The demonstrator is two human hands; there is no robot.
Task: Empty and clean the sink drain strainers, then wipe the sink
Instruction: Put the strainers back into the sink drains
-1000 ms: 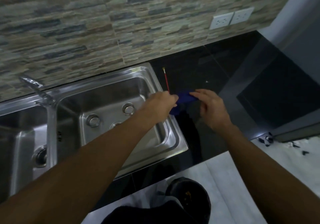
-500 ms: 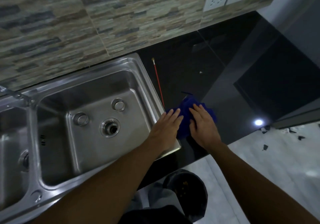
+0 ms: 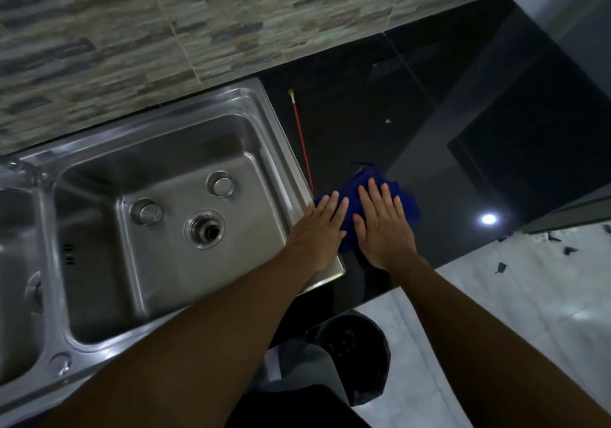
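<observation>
Both the left hand [image 3: 319, 229] and right hand [image 3: 383, 225] lay flat, fingers straight, pressing the blue cloth [image 3: 408, 204] onto the black counter [image 3: 347, 129] beside the sink [image 3: 277, 136].

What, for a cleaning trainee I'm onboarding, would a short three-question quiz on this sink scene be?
1. True or false: the blue cloth lies on the black countertop, beside the sink.
2. How many loose strainers sit in the basin nearest the cloth? A one, B two, C four.
3. Fill in: the thin stick by the sink rim is ___.
Key: 1 true; 2 B; 3 red.
</observation>
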